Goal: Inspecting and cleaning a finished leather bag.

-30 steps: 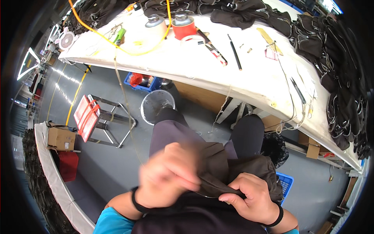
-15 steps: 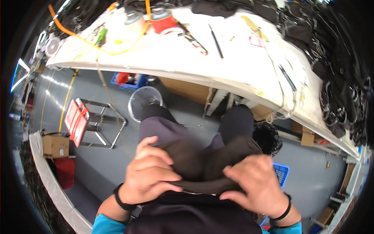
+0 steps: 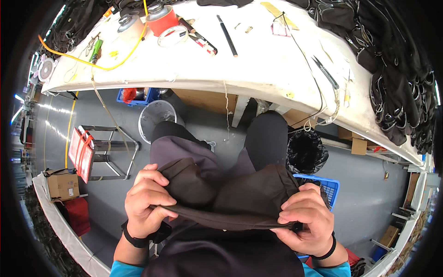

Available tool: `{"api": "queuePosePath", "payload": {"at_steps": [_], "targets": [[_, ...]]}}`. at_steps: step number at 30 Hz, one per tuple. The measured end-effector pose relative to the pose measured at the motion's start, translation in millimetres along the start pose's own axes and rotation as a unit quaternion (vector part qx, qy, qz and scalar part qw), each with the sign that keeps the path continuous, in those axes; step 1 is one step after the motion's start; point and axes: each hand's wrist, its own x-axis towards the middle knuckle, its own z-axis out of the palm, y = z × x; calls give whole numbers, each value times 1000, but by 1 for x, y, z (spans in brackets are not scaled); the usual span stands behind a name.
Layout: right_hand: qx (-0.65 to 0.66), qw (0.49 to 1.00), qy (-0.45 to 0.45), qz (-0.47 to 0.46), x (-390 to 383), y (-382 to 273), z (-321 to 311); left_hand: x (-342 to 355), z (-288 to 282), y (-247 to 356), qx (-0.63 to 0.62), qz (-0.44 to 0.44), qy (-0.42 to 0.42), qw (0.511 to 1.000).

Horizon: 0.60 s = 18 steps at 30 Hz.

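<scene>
Cloth point(image 3: 249, 194), dark brown, spans the space above your lap point(image 3: 182, 150); can't tell if it rests there. Change vs. a moment ago: your hands are farther apart & the near edge is drawn almost straight btwn them. L hand point(image 3: 148, 203) pinches the L end, thumb nearest you, fingers over the far side; R hand point(image 3: 307, 214) grips the R end much the same way. Means, I'd judge, you've got both ends under control w/ less slack along that edge. Blue basket point(image 3: 331, 187) is just beyond R hand, partly hidden; black-lined bin point(image 3: 307, 150) sits farther off. Far side: white worktable point(image 3: 184, 69) w/ a black pen-like tool point(image 3: 227, 37).
</scene>
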Motion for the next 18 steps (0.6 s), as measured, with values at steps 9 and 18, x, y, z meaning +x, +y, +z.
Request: {"api": "queuePosePath", "payload": {"at_steps": [9, 18], "targets": [[32, 999, -22, -8, 0, -2, 2, 42, 40, 59, 141, 97, -174, 970], [-39, 999, -24, -16, -3, -6, 4, 42, 72, 49, -27, 65, -179, 981]]}}
